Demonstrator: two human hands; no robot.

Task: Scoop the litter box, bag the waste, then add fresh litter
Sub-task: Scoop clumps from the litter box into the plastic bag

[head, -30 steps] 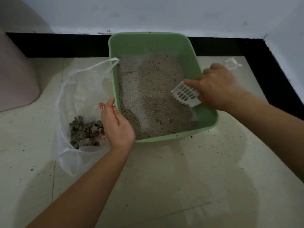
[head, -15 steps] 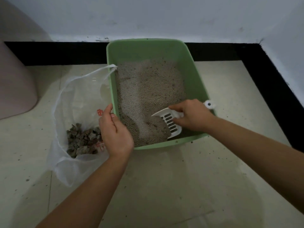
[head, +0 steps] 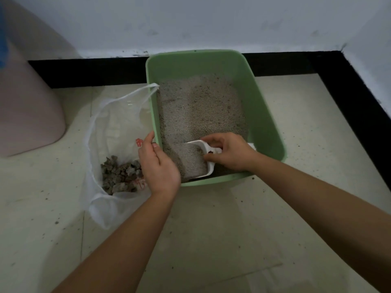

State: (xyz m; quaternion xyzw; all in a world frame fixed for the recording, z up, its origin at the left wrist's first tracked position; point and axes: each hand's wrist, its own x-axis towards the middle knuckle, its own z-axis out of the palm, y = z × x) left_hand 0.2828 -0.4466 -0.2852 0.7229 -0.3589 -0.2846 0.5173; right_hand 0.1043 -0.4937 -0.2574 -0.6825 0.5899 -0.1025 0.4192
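A green litter box [head: 264,115] holding grey litter [head: 201,108] stands on the floor against the wall. My right hand [head: 231,152] grips the handle of a white scoop [head: 209,166], which sits low in the near part of the box, heaped with litter. My left hand [head: 157,163] holds the rim of a clear plastic bag [head: 112,115] right beside the box's left wall. Grey waste clumps [head: 119,175] lie in the bottom of the bag.
A pink rounded container [head: 27,98] stands at the far left. A black skirting strip [head: 349,92] runs along the white walls behind and to the right. The pale tiled floor [head: 232,240] carries scattered litter grains.
My right hand brought the scoop from the box's right side down to the near end and pushed it leftward into the litter; it now sits filled. My left hand stayed at the bag.
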